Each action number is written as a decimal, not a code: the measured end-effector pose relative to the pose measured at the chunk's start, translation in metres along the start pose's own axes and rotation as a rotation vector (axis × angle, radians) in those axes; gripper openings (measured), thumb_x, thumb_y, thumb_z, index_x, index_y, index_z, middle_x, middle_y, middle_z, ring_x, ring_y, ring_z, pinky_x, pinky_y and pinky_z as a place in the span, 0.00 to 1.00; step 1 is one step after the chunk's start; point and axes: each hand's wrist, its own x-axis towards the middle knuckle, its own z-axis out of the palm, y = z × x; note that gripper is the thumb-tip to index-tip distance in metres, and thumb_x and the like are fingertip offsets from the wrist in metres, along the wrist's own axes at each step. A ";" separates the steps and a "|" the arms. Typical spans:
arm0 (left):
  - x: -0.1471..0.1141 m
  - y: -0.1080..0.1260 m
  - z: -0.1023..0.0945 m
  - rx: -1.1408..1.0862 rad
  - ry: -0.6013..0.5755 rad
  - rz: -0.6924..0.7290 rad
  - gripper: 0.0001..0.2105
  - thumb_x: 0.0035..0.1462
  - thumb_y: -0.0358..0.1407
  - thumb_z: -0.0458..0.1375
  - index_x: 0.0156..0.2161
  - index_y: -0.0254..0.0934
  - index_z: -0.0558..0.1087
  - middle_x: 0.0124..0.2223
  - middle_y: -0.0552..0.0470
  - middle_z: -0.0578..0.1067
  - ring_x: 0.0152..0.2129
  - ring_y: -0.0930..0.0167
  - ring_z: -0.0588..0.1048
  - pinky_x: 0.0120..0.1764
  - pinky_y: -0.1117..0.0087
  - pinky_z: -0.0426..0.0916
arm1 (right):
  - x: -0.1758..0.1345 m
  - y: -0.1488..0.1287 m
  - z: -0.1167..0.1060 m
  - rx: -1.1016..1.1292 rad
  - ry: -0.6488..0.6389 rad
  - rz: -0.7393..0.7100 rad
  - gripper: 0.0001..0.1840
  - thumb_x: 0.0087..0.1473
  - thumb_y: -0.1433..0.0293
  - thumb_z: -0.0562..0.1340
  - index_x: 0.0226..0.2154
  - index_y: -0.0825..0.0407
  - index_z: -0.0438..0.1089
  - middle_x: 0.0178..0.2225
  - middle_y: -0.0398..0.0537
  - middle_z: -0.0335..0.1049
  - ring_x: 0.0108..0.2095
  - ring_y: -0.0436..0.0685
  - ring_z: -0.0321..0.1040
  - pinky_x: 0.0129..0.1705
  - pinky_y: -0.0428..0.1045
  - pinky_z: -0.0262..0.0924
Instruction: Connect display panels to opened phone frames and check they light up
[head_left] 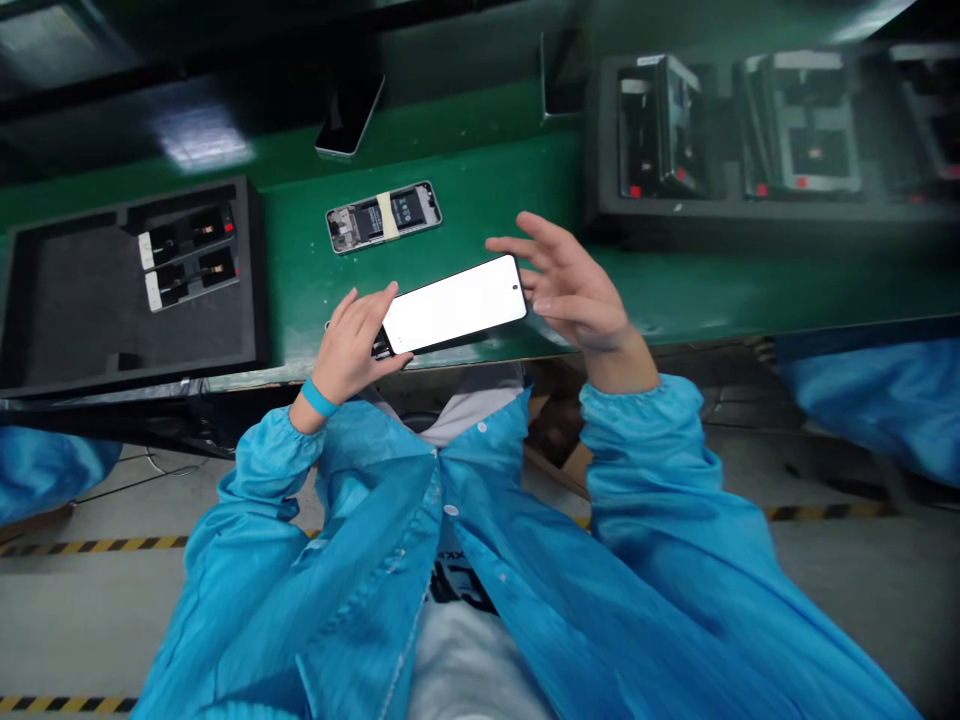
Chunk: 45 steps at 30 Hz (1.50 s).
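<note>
A phone screen (457, 305), lit plain white, lies tilted over the front edge of the green bench. My left hand (352, 338) grips its left end, thumb along the near edge and fingers over the far one; a dark part shows under that hand. Beside the screen's right end is my right hand (574, 290), fingers spread and holding nothing; whether a fingertip touches the screen's edge I cannot tell. Behind the screen rests an opened phone body (384, 216), its battery and inner parts showing, with a pale yellow band across its middle.
At left, a black foam tray (67, 310) holds two screen parts (191, 258). Another black tray (720, 215) at right holds several upright screen parts (810, 125). Dark phones (351, 115) lie farther back. Blue sleeves of other people (877, 400) show at both sides.
</note>
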 end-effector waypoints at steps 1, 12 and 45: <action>0.000 0.000 0.000 0.001 -0.003 -0.006 0.45 0.65 0.42 0.68 0.79 0.37 0.51 0.68 0.34 0.75 0.66 0.51 0.75 0.75 0.40 0.59 | 0.000 0.000 0.000 0.018 0.005 0.001 0.68 0.44 0.24 0.61 0.80 0.29 0.44 0.77 0.46 0.57 0.67 0.75 0.70 0.63 0.71 0.71; 0.013 -0.002 0.000 -0.040 -0.152 -0.017 0.46 0.61 0.42 0.70 0.78 0.35 0.54 0.68 0.35 0.75 0.64 0.50 0.75 0.75 0.41 0.59 | 0.017 0.027 -0.006 -0.233 -0.159 -0.096 0.64 0.50 0.37 0.73 0.79 0.40 0.52 0.74 0.55 0.61 0.74 0.77 0.58 0.77 0.74 0.53; -0.004 -0.011 -0.021 -0.101 -0.227 -0.137 0.36 0.59 0.39 0.68 0.70 0.34 0.65 0.71 0.32 0.70 0.68 0.49 0.71 0.70 0.45 0.67 | 0.035 0.049 -0.015 -0.618 -0.216 -0.202 0.59 0.53 0.30 0.65 0.76 0.43 0.62 0.71 0.56 0.66 0.71 0.81 0.60 0.74 0.78 0.58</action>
